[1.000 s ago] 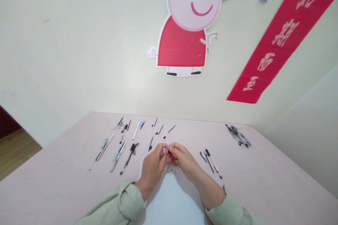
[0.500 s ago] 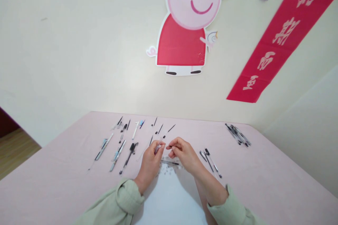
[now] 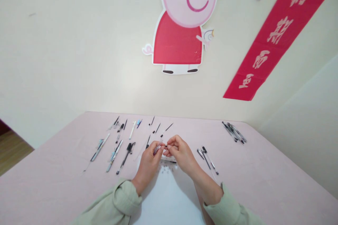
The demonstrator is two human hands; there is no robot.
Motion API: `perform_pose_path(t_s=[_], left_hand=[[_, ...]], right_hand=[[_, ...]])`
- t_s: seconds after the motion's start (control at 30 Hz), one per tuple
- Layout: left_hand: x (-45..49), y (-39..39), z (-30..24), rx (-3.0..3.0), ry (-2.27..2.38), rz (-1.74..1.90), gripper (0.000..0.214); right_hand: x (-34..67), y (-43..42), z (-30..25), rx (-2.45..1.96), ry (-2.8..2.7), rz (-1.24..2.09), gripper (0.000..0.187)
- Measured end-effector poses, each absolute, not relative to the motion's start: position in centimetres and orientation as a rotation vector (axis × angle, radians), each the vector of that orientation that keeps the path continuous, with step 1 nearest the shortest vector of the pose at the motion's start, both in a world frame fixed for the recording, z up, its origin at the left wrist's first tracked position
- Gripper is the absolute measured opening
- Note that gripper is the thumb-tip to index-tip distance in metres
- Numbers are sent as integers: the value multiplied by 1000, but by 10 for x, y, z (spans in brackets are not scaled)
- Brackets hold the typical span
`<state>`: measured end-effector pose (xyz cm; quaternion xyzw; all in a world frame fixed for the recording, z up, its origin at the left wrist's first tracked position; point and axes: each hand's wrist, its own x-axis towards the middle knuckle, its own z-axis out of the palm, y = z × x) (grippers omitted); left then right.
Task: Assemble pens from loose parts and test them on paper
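Observation:
My left hand (image 3: 149, 163) is closed around a clear pen barrel (image 3: 158, 146), held just above the pink table (image 3: 264, 182). My right hand (image 3: 181, 154) pinches a small dark pen part (image 3: 166, 146) right at the barrel's end, so the two hands meet fingertip to fingertip. Under the hands lies a white sheet (image 3: 169, 200) with small loose bits and a thin dark refill (image 3: 169, 161) on it. Both sleeves are pale green.
Several pens and pen parts (image 3: 116, 151) lie in rows to the left and behind the hands. Two pens (image 3: 207, 158) lie just right of my right hand. A bundle of pens (image 3: 234, 132) sits far right. A wall with a cartoon pig cutout (image 3: 185, 24) and red banner (image 3: 274, 31) stands behind.
The hands drew slightly apart half a second ago, then came back together at the barrel's tip. The camera tilted a little, shifting the scene left and down.

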<state>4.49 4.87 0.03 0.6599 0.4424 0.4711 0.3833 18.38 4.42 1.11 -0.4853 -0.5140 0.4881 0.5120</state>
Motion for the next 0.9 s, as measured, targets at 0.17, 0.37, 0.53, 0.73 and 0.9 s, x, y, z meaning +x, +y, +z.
perform_pose_path(t_s=[0.17, 0.37, 0.53, 0.73, 0.9], left_hand=[[45, 48, 0, 1660, 1127, 1195, 19], [44, 50, -3, 1663, 1159, 1200, 21], [44, 51, -2, 1650, 1111, 1198, 20], [45, 51, -2, 1651, 1055, 1185, 19], [45, 53, -6, 1638, 1032, 1188, 19]], right_hand=[[185, 44, 11, -1165, -1272, 1195, 15], [185, 43, 10, -1147, -1275, 1225, 14], [187, 43, 10, -1147, -1286, 1238, 13], [189, 44, 10, -1151, -1282, 1243, 13], [190, 45, 9, -1146, -1290, 1240, 13]])
